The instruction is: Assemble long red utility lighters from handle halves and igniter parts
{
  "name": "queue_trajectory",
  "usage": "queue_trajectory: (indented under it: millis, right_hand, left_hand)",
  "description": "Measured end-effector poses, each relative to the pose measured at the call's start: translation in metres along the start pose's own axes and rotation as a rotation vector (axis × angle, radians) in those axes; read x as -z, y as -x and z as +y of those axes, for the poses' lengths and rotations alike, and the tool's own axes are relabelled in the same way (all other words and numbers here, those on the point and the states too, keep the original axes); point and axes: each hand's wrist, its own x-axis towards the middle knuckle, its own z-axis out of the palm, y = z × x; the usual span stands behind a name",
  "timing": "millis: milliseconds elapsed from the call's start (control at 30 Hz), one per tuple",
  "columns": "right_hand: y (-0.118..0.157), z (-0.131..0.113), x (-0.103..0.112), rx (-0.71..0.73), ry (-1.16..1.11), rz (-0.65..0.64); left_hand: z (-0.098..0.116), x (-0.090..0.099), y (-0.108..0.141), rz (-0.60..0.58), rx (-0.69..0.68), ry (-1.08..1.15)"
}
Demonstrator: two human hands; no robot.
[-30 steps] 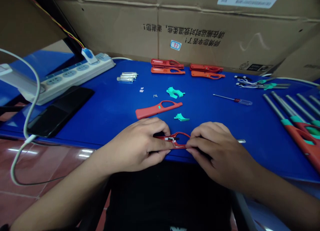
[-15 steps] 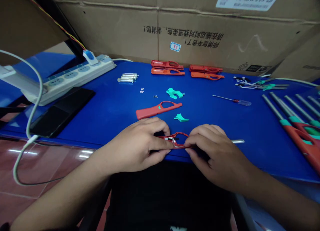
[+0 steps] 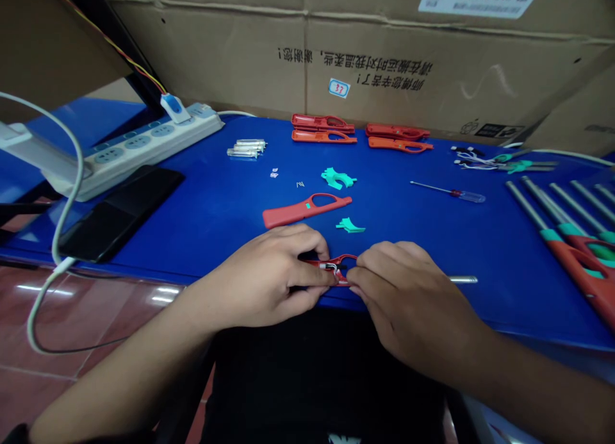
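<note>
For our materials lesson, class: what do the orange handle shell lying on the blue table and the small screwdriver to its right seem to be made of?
The orange handle shell looks like moulded plastic: smooth, evenly coloured, softly glossy. The screwdriver seems to have a thin, shiny steel shaft and a clear, translucent plastic handle with a red section; the exact metal cannot be told.

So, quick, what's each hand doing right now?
Left hand: closed, holding a red plastic lighter handle.
Right hand: closed, holding the same handle.
</note>
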Motion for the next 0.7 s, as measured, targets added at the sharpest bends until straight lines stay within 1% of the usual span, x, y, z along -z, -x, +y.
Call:
queue_trajectory:
  millis: [200, 433, 567, 700]
  right_hand:
    - [0.001, 0.001, -0.002, -0.003, -0.045, 0.020]
    - [0.006, 0.011, 0.001, -0.071, -0.145, 0.064]
    - [0.007, 0.011, 0.000, -0.032, -0.174, 0.039]
    - [0.006, 0.009, 0.000, -0.047, -0.204, -0.004]
  left_hand:
    - [0.000, 0.000, 0.001, 0.000, -0.020, -0.031]
    - [0.000, -0.001, 0.002, 0.006, -0.022, -0.065]
    - [-0.001, -0.001, 0.001, -0.004, -0.016, -0.040]
    - [0.000, 0.000, 0.002, 0.010, 0.015, 0.012]
